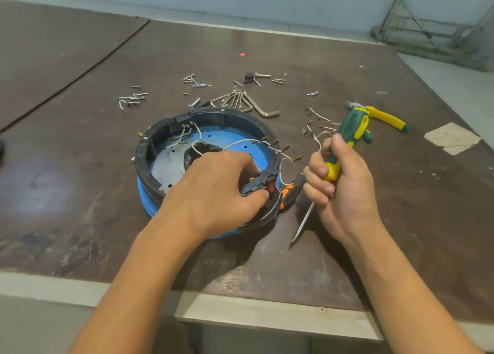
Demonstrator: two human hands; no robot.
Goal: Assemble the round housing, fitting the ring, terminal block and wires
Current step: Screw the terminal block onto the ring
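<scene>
The round blue housing [230, 139] lies flat on the brown table, with a black ring [141, 156] seated on its rim. White wires [240, 143] with brass terminals trail across it and over its right edge. My left hand [213, 185] reaches over the near right rim and pinches a black terminal block [256, 186] with a red part. My right hand [339, 182] grips a green and yellow screwdriver [347, 137] just right of the housing, shaft pointing down toward the table.
Loose screws [197, 82], a set of hex keys [240, 101], yellow-handled pliers [385, 117] and loose wire pieces [318, 123] lie beyond the housing. An orange and black tool [290, 190] lies beside its right rim. The table's front edge [240, 311] is close to me.
</scene>
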